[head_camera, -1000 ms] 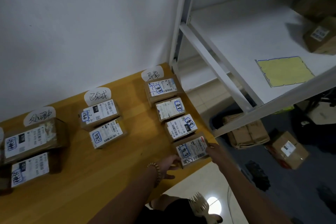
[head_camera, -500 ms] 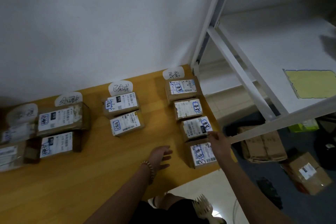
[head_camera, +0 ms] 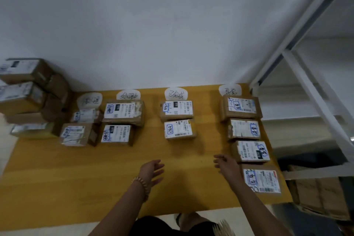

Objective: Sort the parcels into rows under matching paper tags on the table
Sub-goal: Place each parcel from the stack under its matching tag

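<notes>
Wooden and yellow, the table (head_camera: pixel 95 188) fills the lower view. Over the table's near middle two bare arms reach in. The left hand (head_camera: pixel 153 168), with a bead bracelet (head_camera: pixel 140 184) at the wrist, hangs above the bare top, fingers loosely spread and nothing in them. The right hand (head_camera: pixel 228 166) is slack and empty too, fingers apart, toward the table's right side. Its forearm crosses the left edge of the nearest parcel (head_camera: pixel 261 180); whether it touches cannot be told.

All the parcels (head_camera: pixel 251 151) are brown cartons with white printed labels marked in blue pen. They lie flat on the table in four rows that run toward its far edge. The right row (head_camera: pixel 244 128), along the table's right side, has four, set one behind the other and nearly touching. The middle row (head_camera: pixel 177 109), far of the table's centre, has two. The third row (head_camera: pixel 123 112), left of centre, has two, the far one larger. The left row (head_camera: pixel 76 134) has two more, just beside the third row; its labels are blurred.

White paper tags (head_camera: pixel 176 93) with handwriting sit at the table's far edge, one at the head of each row.

A pile (head_camera: pixel 24 92) of bigger cartons is stacked at the table's far left corner. A white wall (head_camera: pixel 153 25) rises behind the table. A white metal rack (head_camera: pixel 306 92) stands just off the table's right end, with floor cartons (head_camera: pixel 316 197) under it.
</notes>
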